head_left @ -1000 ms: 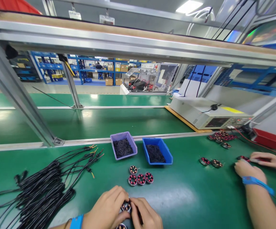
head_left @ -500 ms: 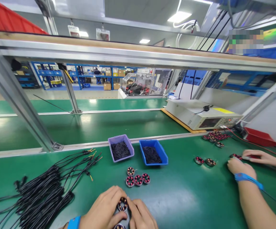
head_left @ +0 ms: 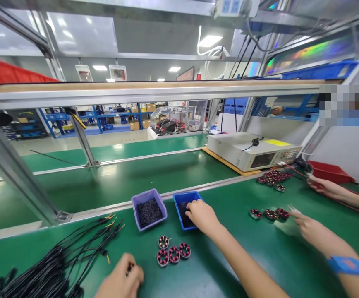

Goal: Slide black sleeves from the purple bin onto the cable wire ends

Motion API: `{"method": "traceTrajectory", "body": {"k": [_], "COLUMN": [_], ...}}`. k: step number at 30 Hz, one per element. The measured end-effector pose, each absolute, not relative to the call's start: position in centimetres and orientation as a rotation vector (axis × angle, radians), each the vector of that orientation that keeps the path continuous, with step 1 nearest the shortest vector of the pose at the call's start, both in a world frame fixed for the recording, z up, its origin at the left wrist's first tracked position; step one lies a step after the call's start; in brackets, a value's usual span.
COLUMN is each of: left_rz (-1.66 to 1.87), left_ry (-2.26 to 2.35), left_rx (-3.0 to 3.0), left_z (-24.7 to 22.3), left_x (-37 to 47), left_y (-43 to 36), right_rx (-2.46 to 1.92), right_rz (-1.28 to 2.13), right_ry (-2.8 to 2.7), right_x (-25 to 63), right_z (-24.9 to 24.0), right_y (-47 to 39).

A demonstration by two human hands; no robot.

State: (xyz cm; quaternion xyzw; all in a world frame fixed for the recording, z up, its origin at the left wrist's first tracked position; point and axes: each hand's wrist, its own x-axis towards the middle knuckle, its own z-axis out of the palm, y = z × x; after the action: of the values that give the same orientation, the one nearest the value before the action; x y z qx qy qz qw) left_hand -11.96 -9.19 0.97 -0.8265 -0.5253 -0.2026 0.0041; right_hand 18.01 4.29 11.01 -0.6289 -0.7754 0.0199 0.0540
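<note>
My left hand [head_left: 120, 276] is closed around a small ring-shaped motor stator [head_left: 130, 269], mostly hidden by the fingers, low over the bench. My right hand [head_left: 202, 214] reaches into the blue bin [head_left: 184, 229], its fingertips pinched together over the short black pieces [head_left: 183, 211] inside. What those fingertips hold, if anything, cannot be made out. Between my hands lie several stators [head_left: 173, 254] with red and black windings, close together on the green bench. A purple bin [head_left: 164, 215] with similar black pieces [head_left: 149, 212] stands left of the blue one.
Black cables [head_left: 43, 271] with bared coloured ends lie at the left. On the right, a co-worker's hand [head_left: 306, 225] touches a stator [head_left: 282, 214] in a short row; their other hand [head_left: 322, 185] is near a red tray [head_left: 330, 171]. A bench instrument [head_left: 250, 151] stands behind.
My hands have separated: the right went up and forward into the blue bin, the left moved left with the stator. The co-worker's hands also moved apart, and the view shifted.
</note>
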Motion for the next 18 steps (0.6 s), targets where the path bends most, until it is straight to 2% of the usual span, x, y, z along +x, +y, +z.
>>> {"method": "traceTrajectory", "body": {"k": [5,9,14,18], "left_rz": [-0.317,-0.274,-0.370,-0.529], "left_ry": [-2.049,-2.182,-2.214,-2.031], "left_rx": [-2.085,-1.934,-1.861,-1.976], "left_z": [9.0,10.3,9.9,10.8], "left_x": [-19.3,-21.8,-21.0,-16.9], "left_y": [3.9,11.0,11.6,6.9], "right_rx": [-1.960,-1.963,-1.877,-1.796], "right_rz": [0.132,0.140,0.166,0.216], "right_ry": [-2.396,-2.325,-2.206,-2.056], "right_x": [17.9,18.3,18.6,18.7], "right_z": [9.8,9.9,10.1,10.2], "right_y": [6.0,5.7,5.2,5.1]}}
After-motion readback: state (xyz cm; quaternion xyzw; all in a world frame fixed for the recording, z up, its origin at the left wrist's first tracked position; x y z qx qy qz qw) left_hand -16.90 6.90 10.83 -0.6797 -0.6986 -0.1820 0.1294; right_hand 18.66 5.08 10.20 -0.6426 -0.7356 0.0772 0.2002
